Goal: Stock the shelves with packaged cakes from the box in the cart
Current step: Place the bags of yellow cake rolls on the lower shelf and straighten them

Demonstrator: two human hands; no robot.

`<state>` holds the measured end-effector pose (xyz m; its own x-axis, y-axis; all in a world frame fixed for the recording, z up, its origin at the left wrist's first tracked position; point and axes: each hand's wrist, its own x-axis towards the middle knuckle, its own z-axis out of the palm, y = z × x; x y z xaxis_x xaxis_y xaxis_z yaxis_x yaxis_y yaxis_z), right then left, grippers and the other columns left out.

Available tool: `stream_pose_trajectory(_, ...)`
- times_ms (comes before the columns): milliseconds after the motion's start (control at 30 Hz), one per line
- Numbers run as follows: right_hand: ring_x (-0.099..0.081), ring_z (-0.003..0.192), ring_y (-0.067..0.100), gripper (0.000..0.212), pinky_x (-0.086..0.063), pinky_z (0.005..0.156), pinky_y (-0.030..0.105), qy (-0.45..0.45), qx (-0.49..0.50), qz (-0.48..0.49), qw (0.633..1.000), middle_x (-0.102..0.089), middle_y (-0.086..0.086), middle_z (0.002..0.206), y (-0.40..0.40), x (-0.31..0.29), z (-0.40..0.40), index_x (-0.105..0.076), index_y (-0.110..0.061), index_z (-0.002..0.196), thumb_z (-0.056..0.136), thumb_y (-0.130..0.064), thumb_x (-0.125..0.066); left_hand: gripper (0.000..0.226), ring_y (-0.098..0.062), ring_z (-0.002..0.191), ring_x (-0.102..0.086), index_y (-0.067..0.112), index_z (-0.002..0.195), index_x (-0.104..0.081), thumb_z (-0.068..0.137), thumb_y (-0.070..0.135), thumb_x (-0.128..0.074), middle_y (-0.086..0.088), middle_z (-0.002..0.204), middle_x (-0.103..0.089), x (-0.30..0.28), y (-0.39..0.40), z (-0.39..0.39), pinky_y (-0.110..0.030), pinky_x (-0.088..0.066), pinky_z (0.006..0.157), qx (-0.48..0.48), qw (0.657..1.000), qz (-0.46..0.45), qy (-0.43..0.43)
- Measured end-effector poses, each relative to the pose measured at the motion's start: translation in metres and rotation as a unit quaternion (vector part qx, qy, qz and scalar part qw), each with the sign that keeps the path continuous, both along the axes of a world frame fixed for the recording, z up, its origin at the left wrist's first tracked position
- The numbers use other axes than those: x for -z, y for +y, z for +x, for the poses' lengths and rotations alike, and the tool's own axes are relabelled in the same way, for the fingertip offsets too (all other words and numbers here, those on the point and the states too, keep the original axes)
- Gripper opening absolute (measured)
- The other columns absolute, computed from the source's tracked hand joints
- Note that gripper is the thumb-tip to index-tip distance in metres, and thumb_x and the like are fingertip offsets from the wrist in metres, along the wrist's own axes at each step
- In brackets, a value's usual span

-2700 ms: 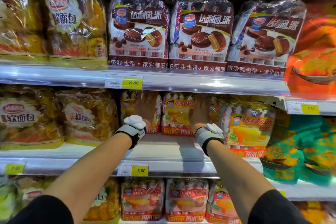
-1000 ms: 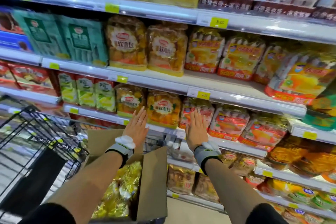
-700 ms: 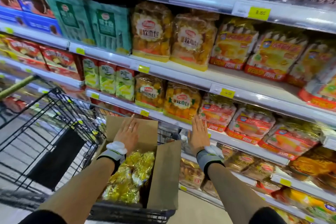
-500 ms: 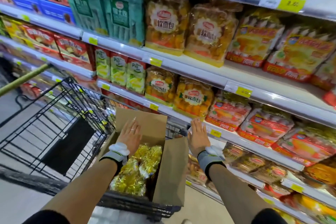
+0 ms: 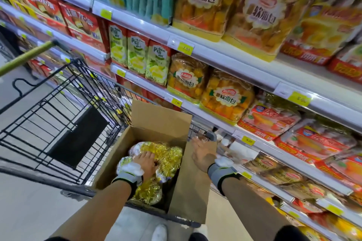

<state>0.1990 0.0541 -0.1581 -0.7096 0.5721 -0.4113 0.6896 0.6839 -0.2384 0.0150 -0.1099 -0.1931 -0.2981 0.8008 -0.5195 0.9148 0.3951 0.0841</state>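
Note:
An open cardboard box (image 5: 156, 121) stands in the near end of a black wire cart (image 5: 64, 107). Inside lie several clear cake packages with gold foil wrappers (image 5: 166, 154). My left hand (image 5: 146, 162) is down in the box, resting on top of the packages; its fingertips are partly hidden among them, so I cannot tell whether they grip. My right hand (image 5: 202, 152) hovers with fingers spread over the box's right flap (image 5: 191, 191), holding nothing. The shelves (image 5: 225, 49) on the right are packed with bagged cakes and breads.
The cart's green handle (image 5: 25, 58) points to the upper left, and a black panel (image 5: 78, 135) hangs inside the basket. Yellow price tags line the shelf edges. Grey floor lies to the left, and my shoe tips (image 5: 159, 233) show below the cart.
I have turned from the shelf down toward the cart. My left hand has dropped from above the box onto the gold packages. My right hand has come down over the right flap.

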Motion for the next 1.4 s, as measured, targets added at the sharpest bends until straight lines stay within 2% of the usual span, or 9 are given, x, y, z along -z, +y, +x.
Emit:
stream_pose_trajectory(167,-0.013,0.149,0.026,0.065,-0.035,0.106,0.036,0.004,-0.035,-0.018,0.999,-0.007,0.002,0.163,0.002,0.018,-0.009,-0.013,-0.018,0.154,0.096,-0.003,-0.038,0.069,-0.034,0.138,-0.032,0.01,0.148,-0.02,0.096,0.05,-0.042,-0.013,0.156,-0.02,0.03,0.001,0.006,-0.043,-0.035,0.107,-0.04,0.996,-0.033,-0.069)
stream_pose_trajectory(267,-0.015,0.148,0.026,0.063,-0.031,0.11,0.034,0.003,-0.059,-0.027,0.998,-0.011,0.001,0.162,0.006,0.03,-0.016,-0.018,-0.018,0.153,0.095,-0.006,-0.04,0.076,-0.03,0.133,-0.04,0.014,0.148,-0.023,0.091,0.058,-0.047,-0.009,0.152,-0.029,0.057,0.0,0.011,-0.041,-0.037,0.101,-0.06,0.995,-0.054,-0.055)
stream_pose_trajectory(367,-0.017,0.148,0.025,0.063,-0.031,0.112,0.034,0.0,-0.074,-0.036,0.997,-0.014,0.0,0.161,0.008,0.039,-0.021,-0.021,-0.018,0.153,0.095,-0.004,-0.04,0.081,-0.029,0.136,-0.035,0.011,0.15,-0.017,0.091,0.062,-0.04,-0.009,0.152,-0.031,0.073,0.0,0.018,-0.042,-0.027,0.109,-0.066,0.995,-0.069,-0.042)
stream_pose_trajectory(567,-0.016,0.148,0.022,0.063,-0.023,0.115,0.031,-0.009,-0.079,-0.045,0.996,-0.013,0.001,0.162,0.015,0.065,-0.036,-0.02,-0.015,0.153,0.095,-0.002,-0.041,0.1,-0.034,0.147,-0.011,0.006,0.152,0.004,0.088,0.068,-0.042,-0.014,0.16,-0.006,0.097,0.011,0.024,-0.051,-0.01,0.117,-0.069,0.982,-0.155,-0.089)
stream_pose_trajectory(767,-0.018,0.147,0.027,0.068,-0.018,0.119,0.034,-0.024,-0.095,-0.043,0.994,-0.016,0.004,0.161,0.023,0.089,-0.041,-0.02,-0.016,0.153,0.091,0.001,-0.044,0.129,-0.04,0.14,-0.028,0.019,0.151,0.016,0.066,0.075,-0.062,-0.012,0.159,-0.017,0.101,0.016,0.028,-0.056,-0.031,0.109,-0.174,0.955,-0.18,-0.161)
stream_pose_trajectory(967,-0.017,0.147,0.031,0.07,-0.003,0.121,0.035,-0.056,-0.116,-0.042,0.991,-0.02,0.006,0.16,0.033,0.108,-0.055,-0.02,-0.018,0.153,0.092,-0.012,-0.054,0.124,-0.036,0.134,-0.04,0.024,0.15,0.019,0.067,0.075,-0.057,-0.012,0.149,-0.04,0.132,0.021,0.028,-0.057,-0.031,0.108,-0.229,0.935,-0.199,-0.181)
stream_pose_trajectory(1067,-0.018,0.147,0.028,0.073,-0.004,0.121,0.036,-0.074,-0.133,-0.038,0.988,-0.019,0.005,0.16,0.038,0.117,-0.062,-0.018,-0.02,0.154,0.092,-0.017,-0.058,0.113,-0.033,0.123,-0.051,0.026,0.149,0.018,0.074,0.067,-0.055,-0.012,0.144,-0.046,0.164,0.021,0.026,-0.055,-0.037,0.105,-0.257,0.932,-0.184,-0.175)
stream_pose_trajectory(1233,-0.018,0.147,0.028,0.07,-0.01,0.119,0.038,-0.085,-0.142,-0.043,0.985,-0.021,0.0,0.16,0.044,0.123,-0.074,-0.022,-0.028,0.152,0.093,-0.012,-0.057,0.115,-0.03,0.114,-0.058,0.035,0.144,0.014,0.061,0.07,-0.058,-0.003,0.139,-0.051,0.171,0.019,0.025,-0.054,-0.046,0.094,-0.268,0.935,-0.147,-0.178)
stream_pose_trajectory(1400,-0.035,0.139,0.028,0.064,-0.017,0.116,0.035,-0.055,-0.127,-0.02,0.99,-0.034,0.001,0.153,0.04,0.124,-0.074,-0.031,-0.025,0.147,0.09,-0.001,-0.049,0.118,-0.025,0.116,-0.059,0.02,0.15,0.004,0.056,0.074,-0.044,-0.004,0.14,-0.051,0.182,0.015,0.018,-0.044,-0.049,0.094,-0.234,0.944,-0.076,-0.22)
